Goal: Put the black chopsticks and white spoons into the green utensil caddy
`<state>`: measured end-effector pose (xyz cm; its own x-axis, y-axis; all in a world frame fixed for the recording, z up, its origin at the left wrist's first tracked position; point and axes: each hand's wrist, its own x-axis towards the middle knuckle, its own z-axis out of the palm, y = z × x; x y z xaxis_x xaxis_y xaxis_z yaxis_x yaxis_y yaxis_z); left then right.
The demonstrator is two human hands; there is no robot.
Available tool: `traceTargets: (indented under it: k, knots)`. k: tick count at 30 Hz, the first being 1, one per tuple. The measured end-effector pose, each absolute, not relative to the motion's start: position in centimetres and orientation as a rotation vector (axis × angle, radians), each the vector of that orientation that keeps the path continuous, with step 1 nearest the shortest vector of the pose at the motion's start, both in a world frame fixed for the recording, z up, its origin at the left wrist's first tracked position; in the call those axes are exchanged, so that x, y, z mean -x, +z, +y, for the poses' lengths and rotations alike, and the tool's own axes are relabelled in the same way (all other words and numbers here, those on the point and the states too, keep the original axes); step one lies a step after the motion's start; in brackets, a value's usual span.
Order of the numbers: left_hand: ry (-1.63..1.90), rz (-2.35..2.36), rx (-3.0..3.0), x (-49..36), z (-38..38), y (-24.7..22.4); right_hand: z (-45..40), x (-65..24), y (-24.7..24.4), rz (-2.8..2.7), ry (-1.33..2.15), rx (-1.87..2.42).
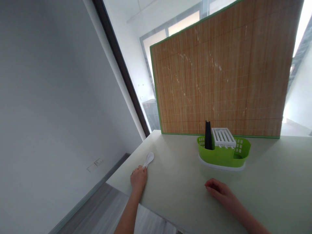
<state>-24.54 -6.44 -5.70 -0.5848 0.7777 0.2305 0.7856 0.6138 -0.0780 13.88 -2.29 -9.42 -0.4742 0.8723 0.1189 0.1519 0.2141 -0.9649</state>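
Observation:
My left hand is closed round the handle end of a white spoon at the left side of the table; the bowl end points away from me. My right hand rests on the table with its fingers curled together, and nothing shows in them. Just beyond it stands a green basket on a white base. A dark upright object stands in the basket's left part, and a white slatted rack sits over its middle.
The pale table has its left edge close to my left hand. A bamboo screen with green edging stands along the back. A grey wall with a socket is at the left.

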Motion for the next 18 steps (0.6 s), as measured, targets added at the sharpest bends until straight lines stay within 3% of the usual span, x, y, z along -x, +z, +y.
traceTargets:
  k: [18]
  knots:
    - [-0.196,-2.454,1.326,24.9,-6.5,-6.3,-2.2,-13.6,-9.7,-1.823,1.32,0.923]
